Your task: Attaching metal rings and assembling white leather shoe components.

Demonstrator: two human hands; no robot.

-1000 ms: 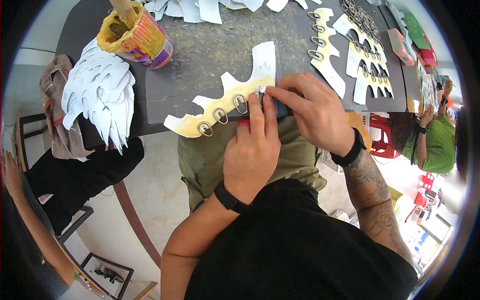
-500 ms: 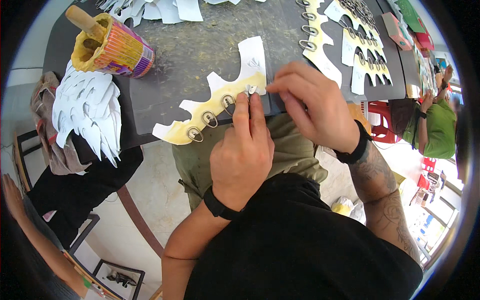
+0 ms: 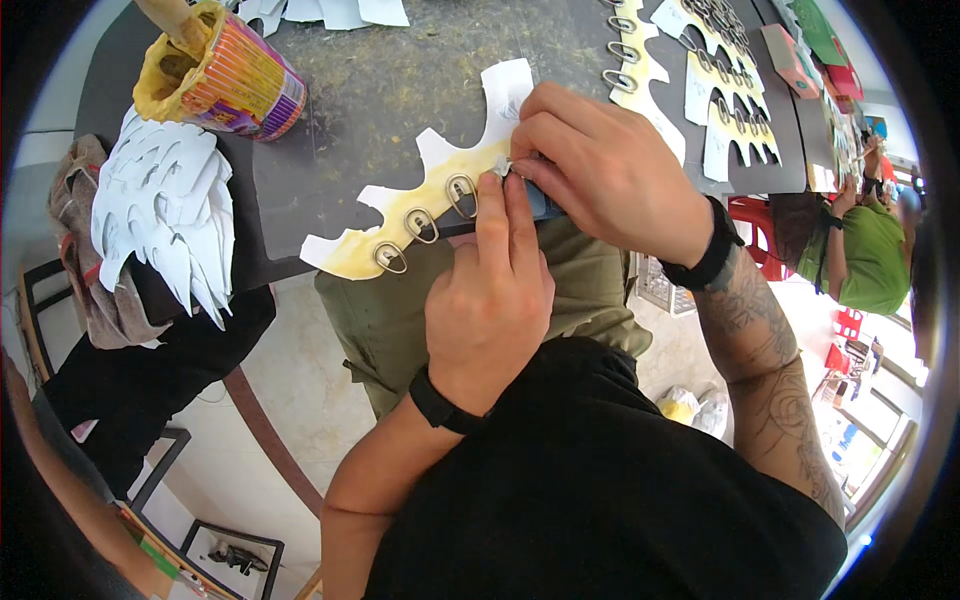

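Note:
A white notched strip, smeared with yellow glue, lies at the near edge of the dark table. Several oval metal rings are fixed along its lower edge. My left hand presses its outstretched index and middle fingers onto the strip, beside a small white tab. Thumb and fingertips of my right hand are pinched together at that tab. A ring beneath my fingertips is mostly hidden.
A glue-coated cup with a wooden handle stands at the left, beside a pile of white cut pieces. Further ringed strips lie at the far right, near a pink box. A person in green sits beyond.
My right hand has come left and down onto the strip, its fingertips now pinched at the white tab. My left fingers stay on the strip. The whole view has shifted slightly.

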